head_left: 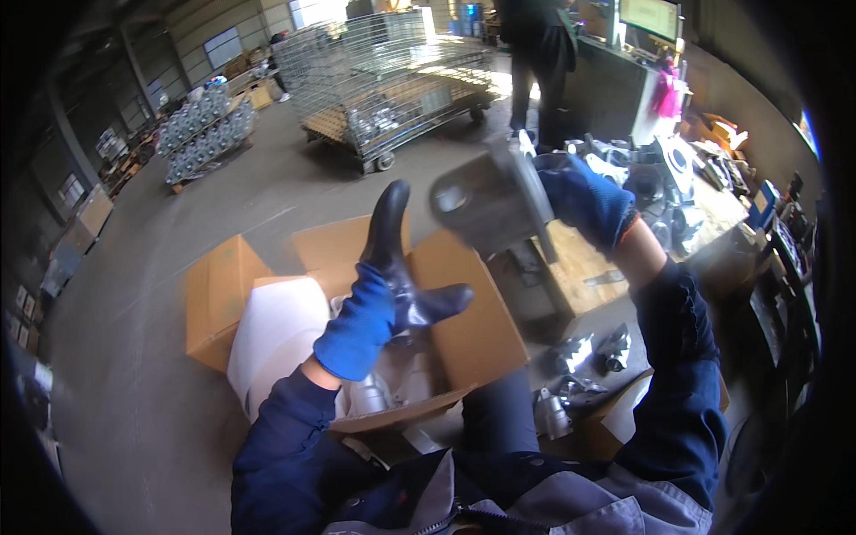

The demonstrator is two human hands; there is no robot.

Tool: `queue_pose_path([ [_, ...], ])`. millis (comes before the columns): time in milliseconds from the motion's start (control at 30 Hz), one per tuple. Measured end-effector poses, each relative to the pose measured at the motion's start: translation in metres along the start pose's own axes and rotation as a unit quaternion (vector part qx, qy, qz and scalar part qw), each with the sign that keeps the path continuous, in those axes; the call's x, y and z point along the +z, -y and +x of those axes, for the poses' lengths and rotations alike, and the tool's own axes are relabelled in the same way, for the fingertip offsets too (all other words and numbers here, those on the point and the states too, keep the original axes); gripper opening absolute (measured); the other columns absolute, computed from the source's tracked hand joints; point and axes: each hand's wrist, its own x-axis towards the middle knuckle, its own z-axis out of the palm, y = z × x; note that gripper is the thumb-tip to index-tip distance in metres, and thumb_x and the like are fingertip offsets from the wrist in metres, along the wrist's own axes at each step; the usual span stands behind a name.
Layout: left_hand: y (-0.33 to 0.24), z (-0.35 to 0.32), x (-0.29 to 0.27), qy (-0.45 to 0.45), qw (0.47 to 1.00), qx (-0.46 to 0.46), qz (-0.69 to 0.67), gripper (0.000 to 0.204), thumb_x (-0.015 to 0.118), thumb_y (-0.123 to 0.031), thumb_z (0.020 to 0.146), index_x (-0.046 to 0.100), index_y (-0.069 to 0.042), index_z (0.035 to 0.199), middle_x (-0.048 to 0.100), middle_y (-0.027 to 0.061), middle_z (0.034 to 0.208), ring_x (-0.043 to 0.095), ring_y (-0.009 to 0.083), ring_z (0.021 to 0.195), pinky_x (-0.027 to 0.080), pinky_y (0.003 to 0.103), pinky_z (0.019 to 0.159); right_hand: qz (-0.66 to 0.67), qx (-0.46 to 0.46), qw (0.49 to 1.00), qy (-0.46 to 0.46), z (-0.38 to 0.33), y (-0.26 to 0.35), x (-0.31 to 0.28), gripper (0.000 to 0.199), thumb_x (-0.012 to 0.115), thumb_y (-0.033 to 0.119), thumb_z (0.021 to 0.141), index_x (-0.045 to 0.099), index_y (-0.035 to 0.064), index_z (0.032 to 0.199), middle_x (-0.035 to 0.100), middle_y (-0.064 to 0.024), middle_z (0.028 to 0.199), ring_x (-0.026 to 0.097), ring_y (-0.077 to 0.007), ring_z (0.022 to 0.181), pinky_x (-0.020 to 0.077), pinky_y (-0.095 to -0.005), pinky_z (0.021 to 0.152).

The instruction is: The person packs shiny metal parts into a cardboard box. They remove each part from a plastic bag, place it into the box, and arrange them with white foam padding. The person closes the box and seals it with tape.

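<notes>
My right hand (584, 201), in a blue and black glove, grips a grey metal cast part (486, 203) and holds it up in the air, blurred by motion. In the same kind of glove, my left hand (392, 267) is raised empty over an open cardboard box (473, 330), fingers spread and pointing up. The box stands on the floor in front of me, lined with white sheet (276, 339), with several metal parts (370, 392) inside.
More metal parts (580, 352) lie in a second box at lower right. A wooden bench (588, 267) with castings stands to the right. A wire cage trolley (392, 76) and a standing person (535, 53) are further back. Stacked parts on a pallet (201, 129) sit far left.
</notes>
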Motion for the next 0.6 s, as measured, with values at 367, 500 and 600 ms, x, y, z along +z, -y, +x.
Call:
queue_pose_path([
  [367,-0.077,-0.103,-0.133,-0.319,0.752,-0.261,-0.515,0.084,0.065,-0.056,0.091,0.040,-0.002,0.150,0.051,0.0203,0.145,0.054,0.0348,0.130,0.048,0.049,0.109,0.507,0.200,0.831,0.109,0.086,0.164,0.095,0.037,0.071,0.033,0.098,0.071,-0.0009,0.113,0.074,-0.0111,0.084,0.073,-0.0171,0.076,0.0576,-0.0291,0.068],
  [500,-0.111,-0.112,-0.165,-0.393,0.550,-0.131,-0.725,0.100,0.064,-0.076,0.082,0.042,-0.006,0.150,0.050,0.0219,0.145,0.050,0.0379,0.133,0.043,0.054,0.113,0.267,0.092,0.948,0.148,0.043,0.188,0.135,0.043,0.078,0.031,0.088,0.070,-0.0013,0.116,0.072,-0.0178,0.088,0.071,-0.0287,0.078,0.0559,-0.0356,0.073],
  [600,-0.115,-0.123,-0.181,-0.396,0.553,-0.062,-0.731,0.097,0.062,-0.072,0.085,0.041,-0.005,0.151,0.048,0.0223,0.146,0.049,0.0385,0.134,0.041,0.054,0.114,0.108,-0.004,0.990,0.086,0.011,0.191,0.159,0.058,0.081,0.039,0.082,0.065,0.0013,0.122,0.070,-0.0186,0.094,0.068,-0.0377,0.084,0.0532,-0.0453,0.082],
])
